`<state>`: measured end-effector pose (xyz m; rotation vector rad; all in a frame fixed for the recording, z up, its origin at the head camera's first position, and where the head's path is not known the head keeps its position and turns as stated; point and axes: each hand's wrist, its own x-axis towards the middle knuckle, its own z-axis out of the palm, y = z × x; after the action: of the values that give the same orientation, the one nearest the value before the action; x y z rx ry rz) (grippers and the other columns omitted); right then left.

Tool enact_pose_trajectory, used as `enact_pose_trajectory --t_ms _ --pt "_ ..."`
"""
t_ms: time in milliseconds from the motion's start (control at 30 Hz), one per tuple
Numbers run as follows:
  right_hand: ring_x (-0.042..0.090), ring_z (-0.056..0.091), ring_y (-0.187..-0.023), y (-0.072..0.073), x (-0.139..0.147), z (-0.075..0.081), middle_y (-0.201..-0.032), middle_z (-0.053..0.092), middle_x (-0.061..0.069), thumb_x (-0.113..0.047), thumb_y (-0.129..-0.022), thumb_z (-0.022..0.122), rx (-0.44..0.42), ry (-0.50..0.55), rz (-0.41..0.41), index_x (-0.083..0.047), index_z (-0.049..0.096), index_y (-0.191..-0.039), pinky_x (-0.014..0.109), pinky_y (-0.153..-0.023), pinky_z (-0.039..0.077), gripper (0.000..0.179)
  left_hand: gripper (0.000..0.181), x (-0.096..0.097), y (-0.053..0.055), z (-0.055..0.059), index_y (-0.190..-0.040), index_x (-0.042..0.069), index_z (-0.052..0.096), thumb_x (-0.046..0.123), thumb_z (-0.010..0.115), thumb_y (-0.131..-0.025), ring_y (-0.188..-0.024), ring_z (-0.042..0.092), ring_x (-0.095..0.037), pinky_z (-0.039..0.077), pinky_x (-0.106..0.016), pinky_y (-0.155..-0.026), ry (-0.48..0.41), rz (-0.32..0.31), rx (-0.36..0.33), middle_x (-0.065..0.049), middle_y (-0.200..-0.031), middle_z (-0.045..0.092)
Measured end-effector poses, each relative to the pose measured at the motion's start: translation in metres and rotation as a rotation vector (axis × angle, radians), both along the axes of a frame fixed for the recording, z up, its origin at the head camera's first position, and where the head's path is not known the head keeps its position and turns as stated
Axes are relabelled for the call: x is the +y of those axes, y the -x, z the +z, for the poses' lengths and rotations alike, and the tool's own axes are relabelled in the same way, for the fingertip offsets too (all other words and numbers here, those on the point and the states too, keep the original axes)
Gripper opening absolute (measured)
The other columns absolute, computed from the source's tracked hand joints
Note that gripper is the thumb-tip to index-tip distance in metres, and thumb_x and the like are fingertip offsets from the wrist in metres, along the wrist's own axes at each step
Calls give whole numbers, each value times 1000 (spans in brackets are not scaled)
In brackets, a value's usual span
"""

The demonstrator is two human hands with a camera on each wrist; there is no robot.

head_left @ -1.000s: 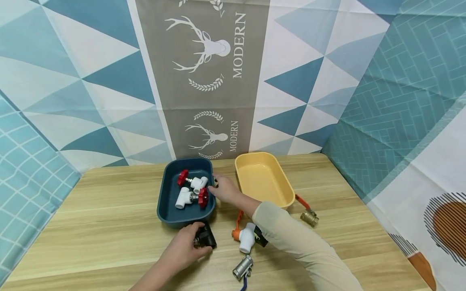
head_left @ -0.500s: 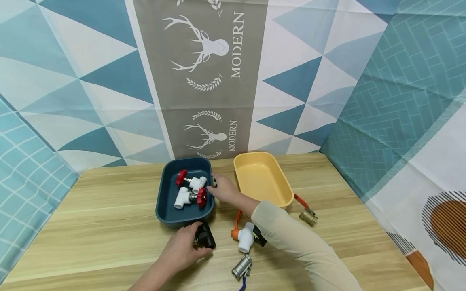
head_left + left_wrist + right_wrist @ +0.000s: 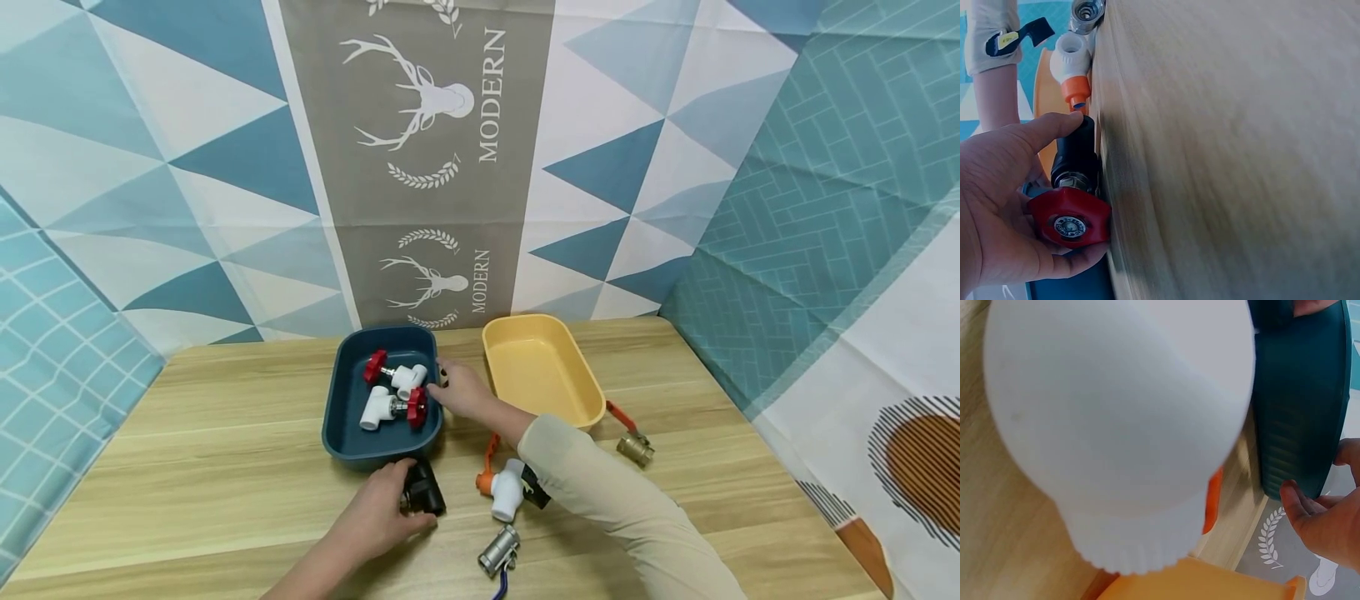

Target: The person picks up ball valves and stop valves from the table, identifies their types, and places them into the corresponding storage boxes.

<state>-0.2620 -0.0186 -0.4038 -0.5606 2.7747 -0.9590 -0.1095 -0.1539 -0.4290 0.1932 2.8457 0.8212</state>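
My left hand (image 3: 375,512) holds a black stop valve (image 3: 427,490) on the table, just in front of the dark blue basin (image 3: 344,421). In the left wrist view, the thumb lies on the valve's black body (image 3: 1076,147) and the other fingers curl around its red handwheel (image 3: 1071,219). My right hand (image 3: 463,390) grips the basin's right side at the rim; in the right wrist view its thumb presses the outer wall. Inside the basin lie two white valves, the front one (image 3: 377,408) and the back one (image 3: 408,378), both with red handwheels.
A yellow basin (image 3: 536,371) stands to the right. Below my right forearm lies a white ball valve (image 3: 508,492) with an orange handle; a silver valve (image 3: 500,550) with a blue handle sits nearer. A brass valve (image 3: 636,448) with a red lever rests right of the yellow basin.
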Motion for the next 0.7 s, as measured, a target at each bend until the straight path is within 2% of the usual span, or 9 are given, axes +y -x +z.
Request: enact_pose_trajectory --t_ms 300,500,700 --pt "22 55 -117 0 1 0 -137 50 11 -27 -93 56 -3 5 5 -7 38 -142 32 -91 52 56 80 1 -1 0 -124 -6 52 44 80 -68 -106 57 -31 50 -49 -88 23 18 11 -21 -117 58" --pt "22 56 -117 1 1 -1 -136 51 12 -26 -93 57 -7 12 4 -7 39 -142 33 -92 52 56 77 3 0 0 -122 -2 52 40 83 -65 -98 57 -23 51 -47 -85 15 24 -15 -16 -113 60" --pt "22 55 -117 1 1 -1 -136 51 12 -27 -93 56 -15 13 4 -7 39 -142 33 -92 51 55 76 2 -1 3 -121 -3 51 35 84 -64 -92 56 -20 52 -45 -81 -28 12 -38 -14 -108 61"
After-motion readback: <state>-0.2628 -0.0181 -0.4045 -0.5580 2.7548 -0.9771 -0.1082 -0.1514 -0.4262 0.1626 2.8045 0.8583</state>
